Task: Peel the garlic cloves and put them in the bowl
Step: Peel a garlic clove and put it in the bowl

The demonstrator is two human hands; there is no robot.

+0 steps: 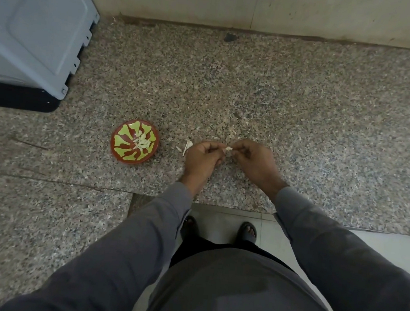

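Left hand (202, 155) and right hand (251, 157) mostly hide garlic clove (229, 148) (pinched).

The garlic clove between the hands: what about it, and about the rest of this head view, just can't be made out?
- Garlic clove: mostly covered by the left hand and right hand; how much skin remains is unclear.
- Peeled cloves in the bowl: too small and piled to count.
- Grey appliance: cut off by the left and top edges, so what it is stays unclear.
- Feet: partly hidden by sleeves and body.
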